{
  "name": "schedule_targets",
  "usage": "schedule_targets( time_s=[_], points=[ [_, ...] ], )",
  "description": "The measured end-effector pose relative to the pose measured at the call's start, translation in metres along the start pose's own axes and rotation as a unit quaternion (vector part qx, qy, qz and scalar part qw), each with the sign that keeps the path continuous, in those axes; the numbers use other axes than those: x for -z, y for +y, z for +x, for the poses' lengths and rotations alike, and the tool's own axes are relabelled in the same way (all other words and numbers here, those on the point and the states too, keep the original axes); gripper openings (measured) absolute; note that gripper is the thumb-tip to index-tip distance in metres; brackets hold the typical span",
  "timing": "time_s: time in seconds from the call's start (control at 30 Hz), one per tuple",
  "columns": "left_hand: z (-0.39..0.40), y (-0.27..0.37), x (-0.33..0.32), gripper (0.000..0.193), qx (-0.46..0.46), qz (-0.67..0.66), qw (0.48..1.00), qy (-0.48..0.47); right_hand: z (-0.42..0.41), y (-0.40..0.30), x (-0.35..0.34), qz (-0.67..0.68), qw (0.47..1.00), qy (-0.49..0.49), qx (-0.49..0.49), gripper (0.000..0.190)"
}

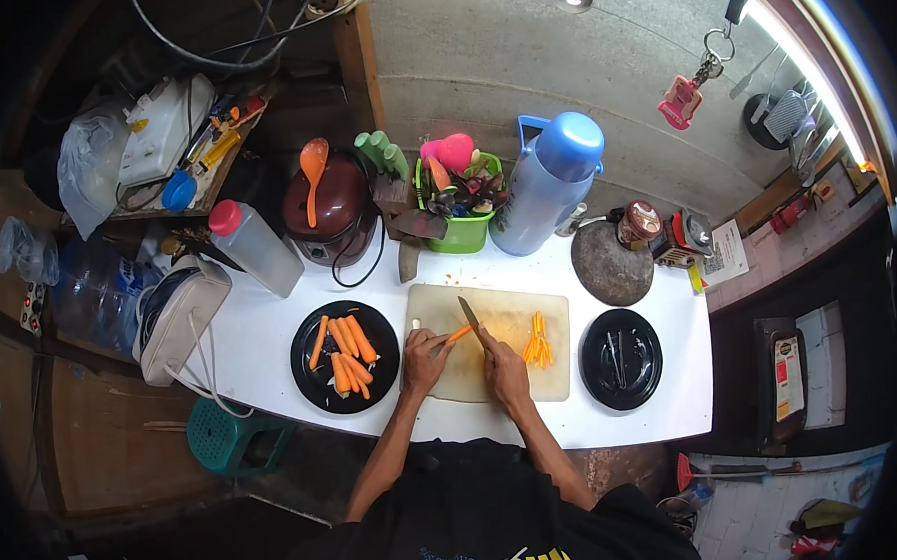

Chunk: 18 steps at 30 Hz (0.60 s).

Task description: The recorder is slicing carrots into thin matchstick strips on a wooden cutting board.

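My left hand (424,360) grips a carrot piece (460,333) over the left half of a pale cutting board (453,381). In my right hand (506,371) is a kitchen knife (468,310), its blade pointing up and left, close by the carrot's right end. Whether the edge touches the carrot I cannot tell. Thin carrot sticks (538,342) lie in a small pile on the board's right side. Left of the board, several peeled carrots (352,338) rest on a black plate (305,380). To the right stands another black plate (637,392) with metal tongs or tweezers (616,359) on it.
Along the back stand a dark red rice cooker (325,199), a green utensil basket (458,234), a blue thermos flask (542,193) and a stone mortar (611,265). A plastic bottle (258,247) and a beige handbag (184,321) are at the left. Below them is a green stool (226,432).
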<state>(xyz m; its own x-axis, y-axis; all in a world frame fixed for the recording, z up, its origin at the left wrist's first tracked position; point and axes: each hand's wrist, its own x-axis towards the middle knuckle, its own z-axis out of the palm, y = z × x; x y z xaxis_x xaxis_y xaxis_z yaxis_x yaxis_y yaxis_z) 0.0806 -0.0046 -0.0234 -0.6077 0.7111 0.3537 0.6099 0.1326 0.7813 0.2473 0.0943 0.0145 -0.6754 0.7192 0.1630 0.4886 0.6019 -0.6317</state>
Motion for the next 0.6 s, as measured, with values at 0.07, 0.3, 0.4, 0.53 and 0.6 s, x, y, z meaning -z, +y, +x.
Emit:
schedule_targets(
  time_s=[0.07, 0.3, 0.4, 0.53, 0.6],
  points=[
    [0.0, -0.001, 0.0, 0.021, 0.0, -0.003, 1.0, 0.014, 0.003, 0.002, -0.002, -0.004, 1.0, 0.003, 0.01, 0.059],
    [0.0, 0.001, -0.001, 0.02, -0.004, 0.0, 1.0, 0.003, 0.01, 0.0, -0.005, -0.01, 0.999, 0.028, 0.027, 0.054],
    [0.0, -0.002, -0.002, 0.021, -0.01, 0.004, 1.0, 0.004, 0.013, 0.0, -0.005, -0.027, 0.999, 0.013, 0.017, 0.053],
    [-0.001, -0.002, -0.004, 0.021, -0.01, -0.001, 1.0, 0.004, 0.016, -0.002, -0.005, -0.038, 0.999, 0.01, 0.019, 0.051],
    [-0.001, -0.003, -0.005, 0.02, -0.013, 0.002, 1.0, 0.008, 0.02, -0.006, -0.004, -0.051, 0.998, 0.009, 0.023, 0.05]
  ],
)
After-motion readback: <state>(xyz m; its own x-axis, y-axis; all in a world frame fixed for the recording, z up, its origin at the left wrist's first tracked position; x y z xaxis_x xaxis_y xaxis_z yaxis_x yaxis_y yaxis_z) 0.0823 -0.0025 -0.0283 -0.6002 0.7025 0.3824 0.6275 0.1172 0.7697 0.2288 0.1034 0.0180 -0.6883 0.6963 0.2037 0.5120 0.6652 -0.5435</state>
